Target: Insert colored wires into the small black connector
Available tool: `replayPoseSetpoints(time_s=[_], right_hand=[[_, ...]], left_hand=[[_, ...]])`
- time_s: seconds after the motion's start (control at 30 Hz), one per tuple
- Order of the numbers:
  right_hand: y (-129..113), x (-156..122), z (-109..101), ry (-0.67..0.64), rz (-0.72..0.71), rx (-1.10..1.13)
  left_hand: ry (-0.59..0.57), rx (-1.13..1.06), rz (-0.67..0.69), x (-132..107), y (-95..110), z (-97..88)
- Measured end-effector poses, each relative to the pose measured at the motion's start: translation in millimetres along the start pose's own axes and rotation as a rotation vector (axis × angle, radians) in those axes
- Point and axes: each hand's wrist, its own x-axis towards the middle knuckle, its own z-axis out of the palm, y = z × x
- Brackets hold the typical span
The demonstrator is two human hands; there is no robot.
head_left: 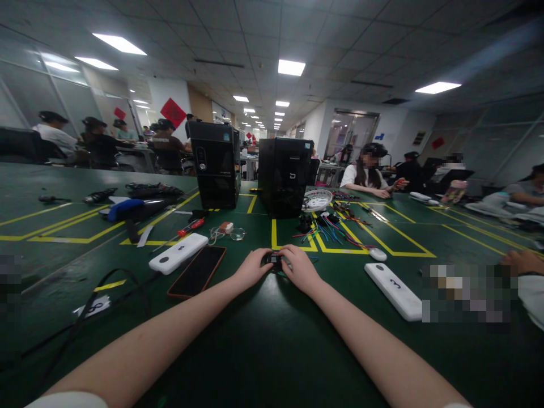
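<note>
Green bench matting (272,340) frames the left hand (251,268) and right hand (301,267) meeting at mid-table, both pinching a small dark part (275,260) between them, close work that calls for a steady grip.

matt green table (272,340), glossy black phone (196,271)

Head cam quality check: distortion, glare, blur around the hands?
Head view: strong wide-angle bending at the edges; ceiling light panels blown out, soft sheen on the green table; left hand and right hand sharp enough, small dark part held between them too small to resolve.
</note>
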Motion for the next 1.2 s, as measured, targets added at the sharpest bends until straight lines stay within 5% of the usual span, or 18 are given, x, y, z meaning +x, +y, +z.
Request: replayPoseSetpoints(time_s=[0.2, 0.63, 1.2], right_hand=[[11, 0, 3, -0.059, 0.110, -0.103], [4, -1, 5, -0.058, 0.070, -0.091], [1, 1, 11, 0.095, 0.131, 0.035]], left_hand=[[-0.029, 0.020, -0.007, -2, 3, 0.3], [-0.072, 0.004, 0.008, -2, 10, -3.1], [-0.065, -0.010, 0.002, -3, 6, -3.6]])
